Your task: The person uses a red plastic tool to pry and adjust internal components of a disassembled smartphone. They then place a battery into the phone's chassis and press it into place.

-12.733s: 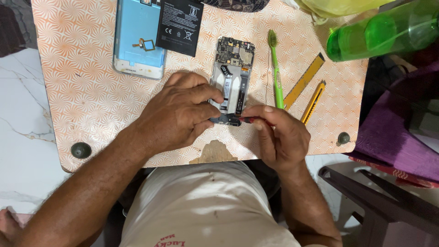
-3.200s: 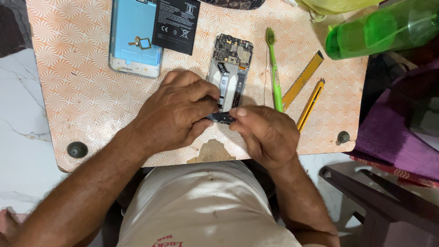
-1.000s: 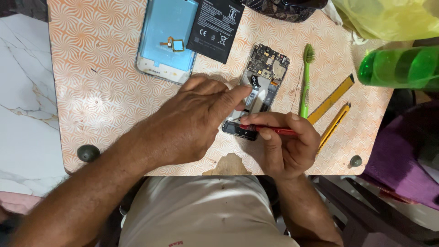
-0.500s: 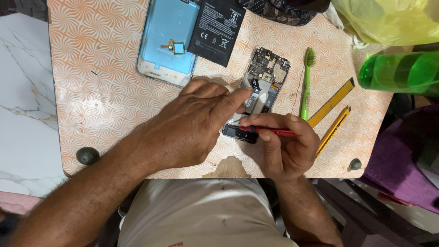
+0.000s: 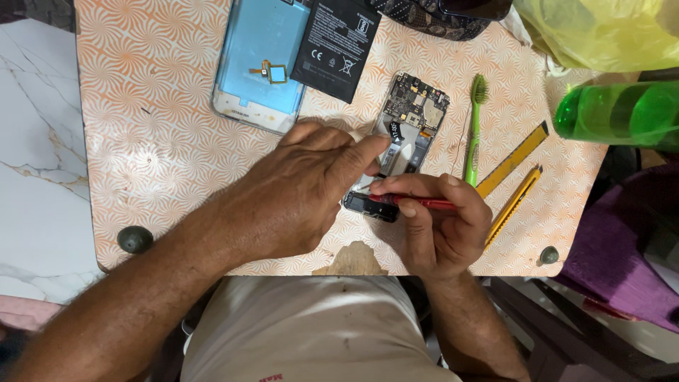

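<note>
At the far left, a dark round knob (image 5: 134, 239) sits at the near corner of the small table (image 5: 163, 141), whose top carries an orange swirl pattern. Further in, a pale blue phone back cover (image 5: 258, 64) lies face up near the far edge, and a black battery (image 5: 336, 39) rests just beside it, overlapping its right edge.

The left hand (image 5: 297, 191) lies flat over the near end of the opened phone frame (image 5: 410, 127), its forefinger stretched out and pressing down on the frame; it pins the frame rather than closing round anything. The frame lies at the middle of the table, its circuit board exposed at the far end and its dark lower end just under the fingertips.

The right hand (image 5: 435, 226) is clenched round a red-handled screwdriver (image 5: 417, 203), held almost level, with the tip pointing left at the frame's lower end, close to the left forefinger.

To the right, a green toothbrush (image 5: 474, 127) lies just beside the frame, then two yellow utility knives (image 5: 513, 173) side by side. A green plastic bottle (image 5: 619, 113) lies at the table's right edge, with a yellow plastic bag (image 5: 601, 32) beyond it.
</note>
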